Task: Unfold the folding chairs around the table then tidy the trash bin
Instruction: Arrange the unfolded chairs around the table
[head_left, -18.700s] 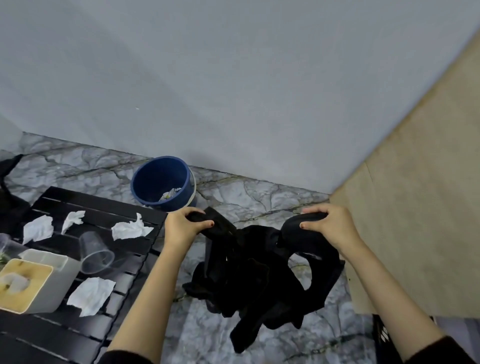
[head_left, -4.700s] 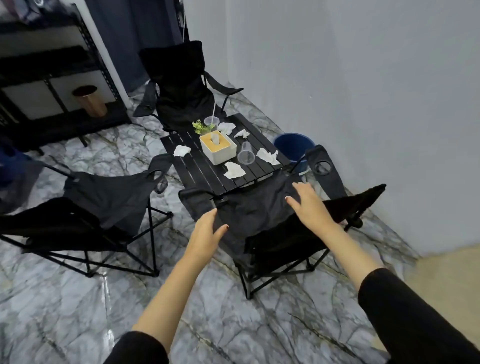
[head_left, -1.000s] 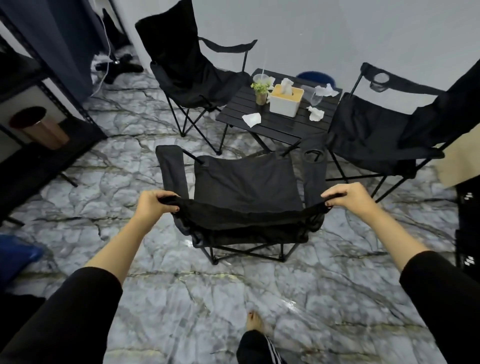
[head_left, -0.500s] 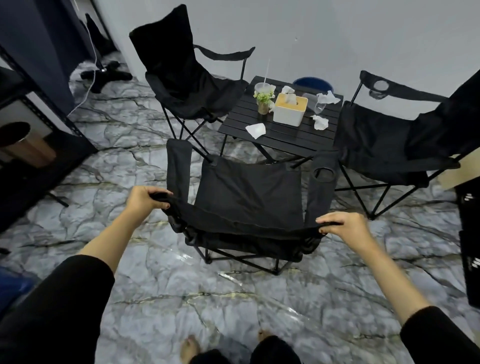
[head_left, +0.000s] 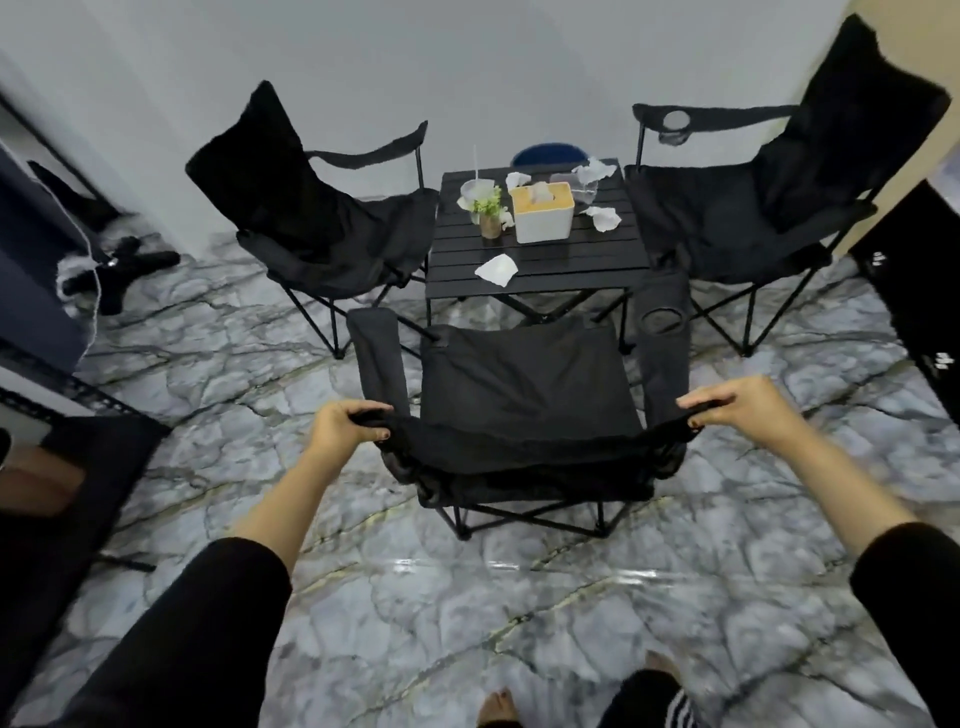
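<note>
Your left hand (head_left: 340, 428) and right hand (head_left: 743, 410) each curl round a top corner of the backrest of the near folding chair (head_left: 524, 395), a hold judged to square the opened seat to the black table (head_left: 571, 262) just ahead, while the blue trash bin (head_left: 549, 154) sits half hidden behind that table, untouched.

The low black slatted table (head_left: 540, 260) looks like matt metal. The black cloth folding chair (head_left: 524, 395) just in front of it is matt woven fabric over black metal tubing, like the left side chair (head_left: 322, 234) and right side chair (head_left: 737, 208) flanking the table. On the table lie crumpled white paper tissues (head_left: 497, 270), a smooth white plastic tissue box (head_left: 543, 223) with a tan wood-look lid and a clear plastic cup (head_left: 584, 192), while beneath it the grey veined marble-look floor (head_left: 467, 597) is smooth and glossy.
</note>
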